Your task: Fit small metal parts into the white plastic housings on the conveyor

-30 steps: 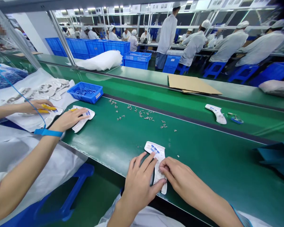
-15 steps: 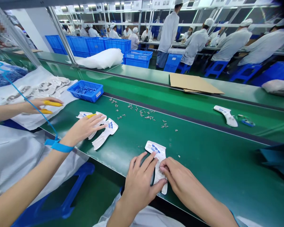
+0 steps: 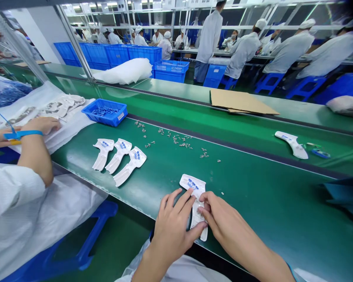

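A white plastic handle shell half (image 3: 199,187) with small blue pieces at its wide end lies on the green bench in front of me. My left hand (image 3: 176,219) steadies it, fingertips on its upper left and thumb across its lower part. Over the shell's right edge, my right hand (image 3: 216,211) is closed in a pinch; whatever is between thumb and forefinger is hidden or too small to name. Beyond both hands, small metal pieces (image 3: 181,141) are scattered in loose groups. Left of them lie three similar white shells (image 3: 132,164) with blue pieces.
A co-worker's arm (image 3: 37,150) with a blue wrist strap reaches over white parts (image 3: 63,105) at left. A blue tray (image 3: 117,117) holds small blue pieces. On the green belt (image 3: 247,145) lie another shell (image 3: 294,145) and a small blue-green item. Cardboard (image 3: 241,102) lies behind.
The co-worker's hand has drawn back left from the three shells to the white parts. The shell on the belt has travelled right. My hands have barely moved; the right forefinger has shifted slightly.
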Demonstrator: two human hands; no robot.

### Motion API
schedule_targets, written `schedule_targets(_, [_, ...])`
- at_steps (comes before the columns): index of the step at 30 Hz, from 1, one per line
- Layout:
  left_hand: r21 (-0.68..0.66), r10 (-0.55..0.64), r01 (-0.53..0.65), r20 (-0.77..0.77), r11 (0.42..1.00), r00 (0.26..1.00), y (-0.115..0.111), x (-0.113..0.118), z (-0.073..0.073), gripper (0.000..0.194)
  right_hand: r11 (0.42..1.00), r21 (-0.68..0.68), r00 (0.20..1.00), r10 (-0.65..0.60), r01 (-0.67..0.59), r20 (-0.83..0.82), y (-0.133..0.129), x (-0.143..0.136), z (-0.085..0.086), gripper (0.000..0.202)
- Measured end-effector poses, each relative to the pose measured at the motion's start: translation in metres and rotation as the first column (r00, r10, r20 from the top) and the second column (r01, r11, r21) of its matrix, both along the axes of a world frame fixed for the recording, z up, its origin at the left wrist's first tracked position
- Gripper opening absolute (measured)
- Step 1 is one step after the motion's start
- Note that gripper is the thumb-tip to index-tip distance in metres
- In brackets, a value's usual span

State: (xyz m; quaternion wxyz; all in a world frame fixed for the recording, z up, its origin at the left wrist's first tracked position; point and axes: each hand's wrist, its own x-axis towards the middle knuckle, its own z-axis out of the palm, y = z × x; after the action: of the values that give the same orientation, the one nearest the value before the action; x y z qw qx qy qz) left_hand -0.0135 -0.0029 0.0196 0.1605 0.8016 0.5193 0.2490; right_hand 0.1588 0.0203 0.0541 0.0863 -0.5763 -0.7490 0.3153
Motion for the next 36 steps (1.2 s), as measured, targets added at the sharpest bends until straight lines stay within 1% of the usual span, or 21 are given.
schedule_targets(4, [0.014,0.006,-0.005,-0.005,1.0,1.0,0.0,0.001,0.0,0.049,0.997,-0.072,1.0,-0.007,0.009,0.03,0.004,-0.001,0.004,0.019])
schedule_targets(7, [0.03,0.024,-0.024,0.006,0.999,1.0,0.0,0.001,-0.002,0.047,0.997,-0.079,1.0,-0.002,0.004,0.023,0.006,0.0,0.008,0.017])
schedule_targets(9, [0.034,0.032,-0.032,0.015,0.999,0.999,0.0,0.001,-0.003,0.046,0.998,-0.063,1.0,0.014,-0.014,-0.009,0.012,0.006,0.01,0.017])
schedule_targets(11, [0.04,0.033,-0.034,0.015,0.999,0.999,0.0,0.001,-0.005,0.046,1.0,0.027,0.999,-0.006,0.007,-0.031,0.027,0.019,0.011,0.021])
schedule_targets(12, [0.046,0.035,-0.036,0.014,0.998,0.999,0.0,0.001,-0.005,0.046,0.994,0.101,0.999,-0.036,0.038,-0.026,0.038,0.027,0.011,0.023])
schedule_targets(14, [0.06,0.041,-0.041,0.009,0.997,0.999,0.001,0.0,-0.006,0.046,0.958,0.263,0.993,-0.116,0.109,0.011,0.068,0.042,0.009,0.027])
schedule_targets(15, [0.068,0.046,-0.046,0.006,0.997,0.999,0.001,0.0,-0.007,0.045,0.941,0.315,0.989,-0.143,0.123,0.041,0.086,0.047,0.008,0.028])
schedule_targets(16, [0.076,0.046,-0.046,0.0,0.996,0.999,0.001,-0.001,-0.007,0.045,0.935,0.337,0.986,-0.146,0.113,0.075,0.104,0.051,0.006,0.029])
schedule_targets(18, [0.093,0.032,-0.03,-0.016,0.995,0.999,0.002,-0.002,-0.008,0.046,0.94,0.335,0.983,-0.119,0.065,0.142,0.141,0.052,0.002,0.031])
schedule_targets(20, [0.104,0.012,-0.008,-0.035,0.995,0.999,0.003,-0.004,-0.008,0.047,0.952,0.304,0.976,-0.103,0.041,0.19,0.171,0.045,-0.002,0.028])
schedule_targets(21, [0.109,0.008,-0.004,-0.04,0.994,0.999,0.004,-0.005,-0.009,0.047,0.955,0.292,0.973,-0.102,0.039,0.205,0.183,0.04,-0.004,0.025])
schedule_targets(23, [0.12,0.021,-0.017,-0.036,0.993,0.999,0.004,-0.006,-0.009,0.047,0.959,0.281,0.969,-0.103,0.037,0.226,0.198,0.031,-0.007,0.02])
schedule_targets(26, [0.127,0.019,-0.015,-0.031,0.992,0.999,0.003,-0.006,-0.009,0.047,0.961,0.275,0.961,-0.085,0.01,0.262,0.204,0.023,-0.008,0.013])
schedule_targets(29, [0.112,0.005,-0.001,-0.04,0.994,0.999,0.002,-0.005,-0.008,0.048,0.959,0.282,0.96,-0.042,-0.039,0.275,0.201,0.025,-0.004,0.019])
schedule_targets(32, [0.107,0.035,-0.032,-0.024,0.994,0.999,0.002,-0.004,-0.007,0.047,0.955,0.285,0.959,0.0,-0.084,0.282,0.197,0.031,-0.001,0.022])
schedule_targets(36, [0.108,0.042,-0.041,-0.007,0.993,0.999,0.002,-0.002,-0.007,0.046,0.959,0.247,0.95,0.062,-0.142,0.305,0.195,0.037,-0.005,0.025])
